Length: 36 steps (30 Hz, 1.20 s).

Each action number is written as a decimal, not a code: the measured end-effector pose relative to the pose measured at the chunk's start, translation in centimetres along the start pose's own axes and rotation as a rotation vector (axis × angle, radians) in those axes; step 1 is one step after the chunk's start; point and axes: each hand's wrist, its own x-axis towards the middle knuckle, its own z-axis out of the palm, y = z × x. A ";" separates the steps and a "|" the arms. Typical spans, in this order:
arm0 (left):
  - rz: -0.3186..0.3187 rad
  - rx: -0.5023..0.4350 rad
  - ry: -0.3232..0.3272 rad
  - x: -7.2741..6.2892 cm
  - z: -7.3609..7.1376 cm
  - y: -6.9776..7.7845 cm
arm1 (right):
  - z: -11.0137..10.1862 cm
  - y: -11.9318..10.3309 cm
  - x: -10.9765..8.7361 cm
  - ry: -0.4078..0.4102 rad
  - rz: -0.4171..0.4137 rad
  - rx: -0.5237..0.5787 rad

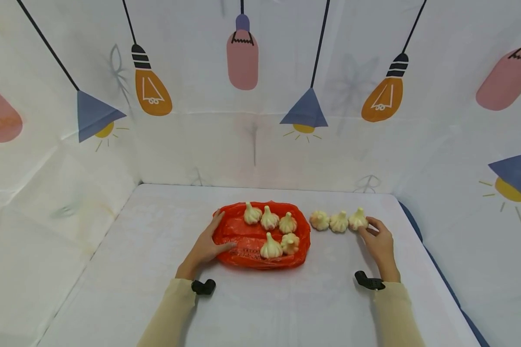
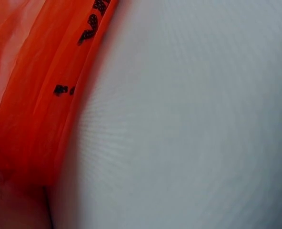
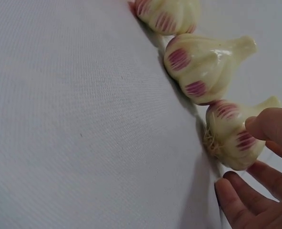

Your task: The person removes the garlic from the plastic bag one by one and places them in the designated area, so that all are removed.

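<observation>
A red plastic bag [image 1: 239, 231], its rim rolled down into an open tray shape, lies mid-table with several garlic bulbs [image 1: 270, 218] inside. My left hand [image 1: 205, 246] holds the bag's left end, thumb over the front rim and fingers along the outer side. The left wrist view shows the bag's printed side [image 2: 41, 90] close up. To the right of the bag, three garlic bulbs stand in a row. My right hand [image 1: 379, 243] pinches the rightmost garlic bulb [image 3: 234, 136] between thumb and fingers; this bulb touches the middle garlic bulb [image 3: 198, 67].
The white-covered table [image 1: 126, 289] meets a patterned cloth backdrop [image 1: 260, 159] at the back and sides. Inside the bag, three bulbs sit at the back and two at the front right. Black cameras are strapped on both wrists.
</observation>
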 end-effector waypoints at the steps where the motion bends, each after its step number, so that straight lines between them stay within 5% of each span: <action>1: -0.002 0.001 -0.001 0.0 0.0 0.0 | 0.0 0.0 0.0 0.001 0.002 -0.003; 13: -0.021 -0.005 -0.004 0.0 0.0 0.1 | -0.9 -0.6 -0.4 -0.005 0.006 -0.050; 36: -0.001 0.004 0.011 0.0 0.2 -0.4 | -1.3 -7.1 -1.7 -0.195 -0.235 -0.015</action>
